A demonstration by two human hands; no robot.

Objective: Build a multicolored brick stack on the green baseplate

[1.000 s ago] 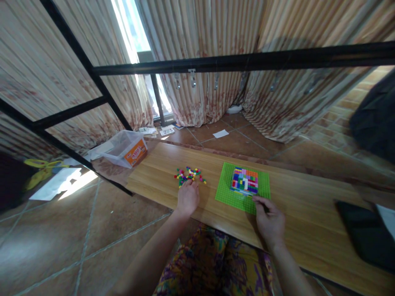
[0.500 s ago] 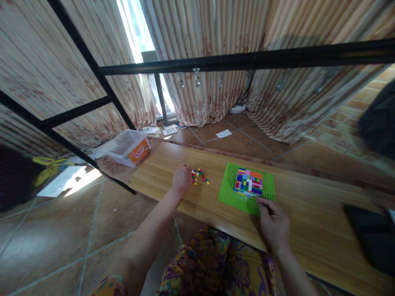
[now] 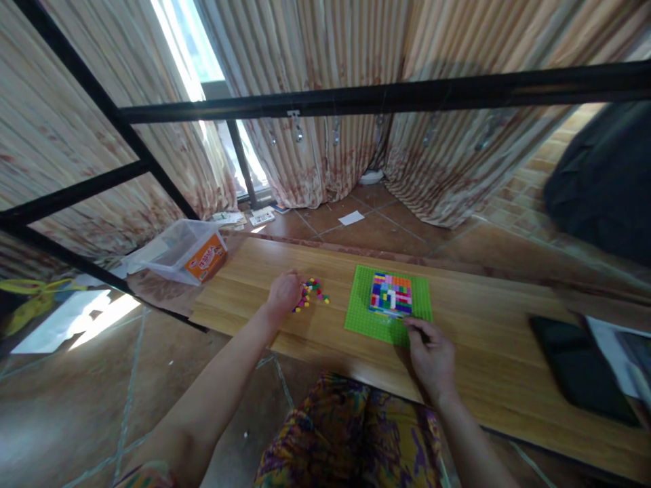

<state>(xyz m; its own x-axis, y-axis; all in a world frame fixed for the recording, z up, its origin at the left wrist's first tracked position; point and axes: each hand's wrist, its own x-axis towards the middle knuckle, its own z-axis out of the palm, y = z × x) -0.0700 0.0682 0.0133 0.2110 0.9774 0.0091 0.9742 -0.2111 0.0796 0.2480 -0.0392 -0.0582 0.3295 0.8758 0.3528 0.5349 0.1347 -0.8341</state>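
My left hand (image 3: 285, 293) is at the left side of a loose pile of small toy bricks (image 3: 316, 287) in several colours, on a wooden bench. Its fingers curl inward over the pile's edge, and what they hold, if anything, is hidden. A square, many-coloured brick build (image 3: 390, 294) sits on a green studded baseplate (image 3: 359, 315). At its front right corner is my right hand (image 3: 433, 352), thumb and fingertips pinched together. Anything between those fingertips is too small to make out.
A clear plastic box (image 3: 186, 251) with an orange label stands past the bench's left end. A dark flat tablet-like object (image 3: 577, 369) lies on the right of the bench (image 3: 488, 339). Black metal bars (image 3: 356, 100) cross in front of the curtains.
The view has turned to the right, so everything sits farther left. More loose bricks show beside my left hand, some of them blue. My right hand stays at the build's corner.
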